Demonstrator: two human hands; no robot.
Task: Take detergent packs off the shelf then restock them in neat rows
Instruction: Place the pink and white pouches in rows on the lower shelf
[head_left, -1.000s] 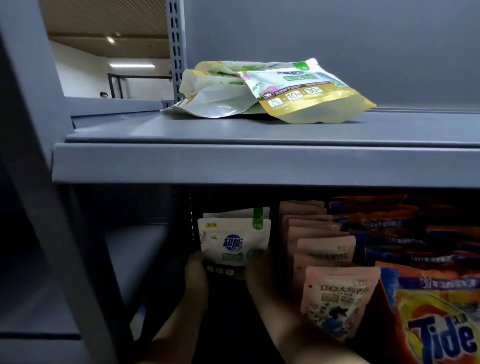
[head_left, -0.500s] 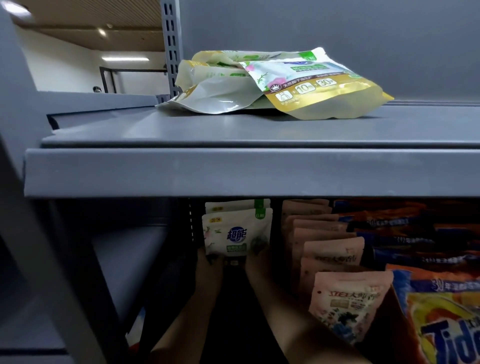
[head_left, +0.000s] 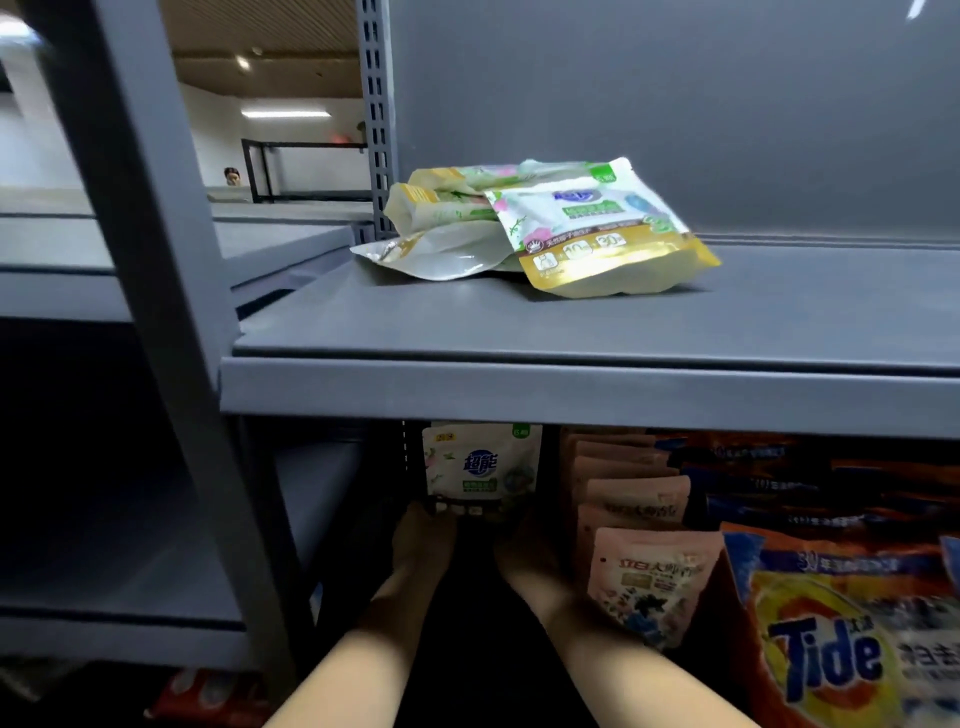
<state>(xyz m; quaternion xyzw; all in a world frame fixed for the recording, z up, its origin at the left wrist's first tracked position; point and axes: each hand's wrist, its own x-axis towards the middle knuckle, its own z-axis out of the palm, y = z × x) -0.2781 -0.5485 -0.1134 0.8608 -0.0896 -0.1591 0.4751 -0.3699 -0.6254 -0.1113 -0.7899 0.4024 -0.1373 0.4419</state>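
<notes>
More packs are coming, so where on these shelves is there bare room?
Free: the upper shelf in front and right of the loose pile. Crowded: below, pink packs and Tide bags fill the right; both hands occupy the gap beside them.

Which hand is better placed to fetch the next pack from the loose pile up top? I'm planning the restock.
Left, probably. The left hand sits under the pile side; the right hand is hemmed by the pink packs.

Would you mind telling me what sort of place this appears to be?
Probably a shop aisle or stockroom: grey metal shelving, a row of pink detergent packs standing front to back, and large Tide bags beside them.
</notes>
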